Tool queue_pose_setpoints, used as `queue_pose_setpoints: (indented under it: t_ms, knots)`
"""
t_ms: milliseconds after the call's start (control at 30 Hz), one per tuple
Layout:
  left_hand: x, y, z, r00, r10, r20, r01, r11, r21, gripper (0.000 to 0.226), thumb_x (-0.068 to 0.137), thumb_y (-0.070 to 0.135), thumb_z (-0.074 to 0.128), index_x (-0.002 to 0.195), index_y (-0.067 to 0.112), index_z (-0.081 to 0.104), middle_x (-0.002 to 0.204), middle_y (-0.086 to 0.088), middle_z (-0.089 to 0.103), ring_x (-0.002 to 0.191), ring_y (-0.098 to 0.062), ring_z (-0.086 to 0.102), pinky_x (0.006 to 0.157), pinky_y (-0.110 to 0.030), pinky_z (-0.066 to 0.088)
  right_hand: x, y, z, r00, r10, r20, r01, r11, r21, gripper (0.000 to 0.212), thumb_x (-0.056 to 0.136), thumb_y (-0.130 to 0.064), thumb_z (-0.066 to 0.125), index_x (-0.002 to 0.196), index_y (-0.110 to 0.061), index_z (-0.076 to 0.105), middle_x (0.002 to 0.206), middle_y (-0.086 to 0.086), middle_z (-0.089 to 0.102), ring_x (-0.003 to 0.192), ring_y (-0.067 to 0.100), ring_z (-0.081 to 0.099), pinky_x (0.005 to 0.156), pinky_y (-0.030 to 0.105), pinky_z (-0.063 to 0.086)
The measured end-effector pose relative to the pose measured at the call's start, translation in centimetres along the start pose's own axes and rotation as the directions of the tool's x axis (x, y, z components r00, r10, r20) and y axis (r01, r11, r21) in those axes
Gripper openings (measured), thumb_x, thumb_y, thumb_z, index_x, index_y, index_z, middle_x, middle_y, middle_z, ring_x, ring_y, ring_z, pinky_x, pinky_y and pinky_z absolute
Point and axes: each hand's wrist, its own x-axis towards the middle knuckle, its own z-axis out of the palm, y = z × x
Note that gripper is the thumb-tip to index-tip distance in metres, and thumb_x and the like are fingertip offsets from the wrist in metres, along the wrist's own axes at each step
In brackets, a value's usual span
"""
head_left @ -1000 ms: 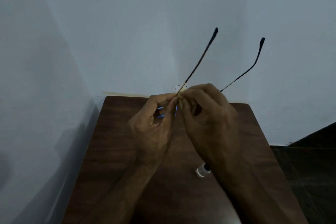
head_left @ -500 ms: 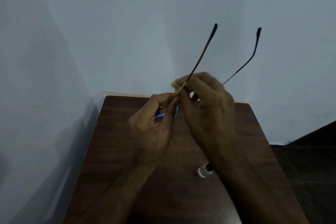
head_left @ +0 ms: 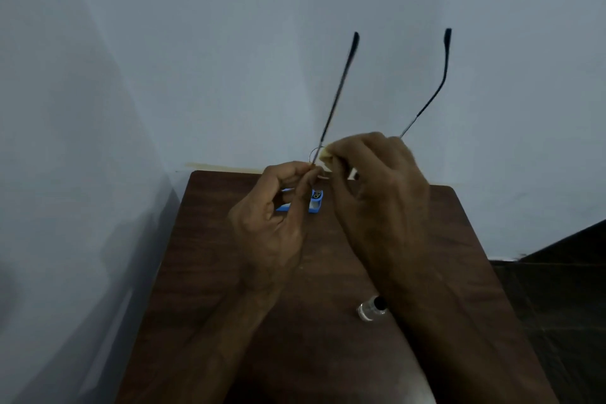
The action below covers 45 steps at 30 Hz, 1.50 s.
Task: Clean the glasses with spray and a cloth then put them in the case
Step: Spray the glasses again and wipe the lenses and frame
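Note:
I hold thin-framed glasses [head_left: 339, 88] up over the brown table [head_left: 210, 239], both temple arms pointing up and away from me. My left hand [head_left: 275, 220] pinches the frame at the left hinge. My right hand [head_left: 377, 184] presses a pale yellow cloth [head_left: 326, 154] against the lens area; the lenses are mostly hidden behind my fingers. A small clear spray bottle [head_left: 369, 308] with a black cap lies on the table beside my right forearm. A blue case [head_left: 314, 202] lies on the table behind my hands, partly covered.
The table stands in a corner, with pale walls on the left and at the back. A dark floor [head_left: 557, 289] lies to the right of the table's edge.
The glasses have tilted so the temple arms stand more upright. My right hand with the cloth has shifted a little along the frame. The left hand stays pinched on the hinge.

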Motion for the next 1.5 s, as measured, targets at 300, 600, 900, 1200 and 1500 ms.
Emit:
queue_pose_setpoints:
  t_ms: [300, 600, 900, 1200, 1500]
  knots:
    - [-0.2, -0.2, 0.2, 1.000, 0.022, -0.006, -0.022, 1.000, 0.008, 0.015, 0.097, 0.022, 0.074, 0.112, 0.020, 0.072, 0.098, 0.016, 0.074, 0.092, -0.001, 0.075, 0.082, -0.016, 0.058, 0.2, 0.0, 0.7, 0.999, -0.028, 0.036, 0.026, 0.999, 0.047, 0.008, 0.092, -0.003, 0.076, 0.097, -0.010, 0.077, 0.099, 0.002, 0.074, 0.086, 0.025, 0.064, 0.074, 0.036, 0.049]
    - [0.3, 0.0, 0.5, 1.000, -0.003, -0.025, 0.002, 1.000, -0.025, 0.020, 0.097, 0.024, 0.073, 0.107, 0.007, 0.075, 0.095, 0.012, 0.075, 0.090, 0.000, 0.075, 0.080, -0.015, 0.058, -0.3, -0.2, 0.2, 0.999, -0.049, 0.021, 0.047, 0.996, 0.070, 0.009, 0.094, -0.005, 0.072, 0.101, -0.009, 0.078, 0.101, 0.003, 0.075, 0.090, 0.026, 0.066, 0.079, 0.035, 0.051]
    - [0.3, 0.0, -0.1, 1.000, -0.019, 0.006, 0.019, 0.999, -0.041, 0.031, 0.103, 0.030, 0.065, 0.111, 0.001, 0.073, 0.106, -0.002, 0.080, 0.101, -0.010, 0.078, 0.083, -0.030, 0.064, -0.7, 4.1, -1.6, 0.993, 0.101, -0.055, -0.101, 0.995, -0.009, 0.009, 0.098, -0.010, 0.075, 0.106, -0.011, 0.079, 0.109, 0.002, 0.077, 0.093, 0.023, 0.069, 0.077, 0.041, 0.060]
    - [1.0, -0.2, -0.8, 1.000, -0.013, -0.010, 0.013, 1.000, 0.004, 0.025, 0.103, 0.028, 0.064, 0.110, 0.006, 0.072, 0.104, 0.003, 0.080, 0.100, -0.003, 0.076, 0.082, -0.019, 0.059, -1.4, 3.4, -1.6, 0.995, 0.044, 0.086, -0.042, 0.999, -0.024, 0.015, 0.092, -0.006, 0.080, 0.106, -0.012, 0.078, 0.109, 0.001, 0.077, 0.094, 0.022, 0.066, 0.077, 0.038, 0.056]
    - [2.0, 0.4, -0.4, 0.994, -0.107, -0.020, 0.104, 0.987, -0.121, 0.018, 0.105, 0.016, 0.062, 0.108, -0.001, 0.069, 0.100, -0.004, 0.081, 0.096, -0.013, 0.079, 0.081, -0.030, 0.065, -0.5, 3.1, -2.6, 0.987, -0.096, 0.129, 0.099, 0.995, -0.019, 0.022, 0.094, -0.006, 0.074, 0.116, -0.007, 0.074, 0.118, 0.008, 0.071, 0.102, 0.027, 0.063, 0.078, 0.038, 0.057]
